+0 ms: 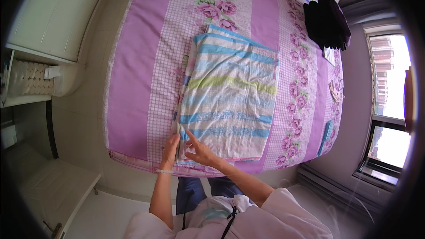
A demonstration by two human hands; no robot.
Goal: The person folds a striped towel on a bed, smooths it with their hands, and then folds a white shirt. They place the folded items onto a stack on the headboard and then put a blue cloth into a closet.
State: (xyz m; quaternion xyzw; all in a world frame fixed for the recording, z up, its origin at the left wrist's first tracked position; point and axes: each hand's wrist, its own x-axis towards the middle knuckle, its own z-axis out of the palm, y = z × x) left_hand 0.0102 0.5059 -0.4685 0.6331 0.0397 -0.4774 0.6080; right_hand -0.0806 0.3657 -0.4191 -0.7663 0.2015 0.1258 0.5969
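Observation:
A folded striped cloth sheet (229, 96) in white, blue and yellow-green lies flat on the bed, its layers showing along the left side and near edge. My left hand (171, 144), with a pale beaded bracelet at the wrist, is against the sheet's near left edge; whether its fingers pinch the fabric is hard to see. Over the near left corner, my right hand (201, 152) has its fingers apart and the index finger pointing forward. It holds nothing, and its contact with the cloth is unclear.
The bed has a purple floral bedspread (132, 106). Dark folded fabric (327, 23) lies at the far right, above a white cord-like bundle (336, 91) and a blue brush or comb (327, 134). A window (388, 76) is right; white cabinets (53, 16) stand left.

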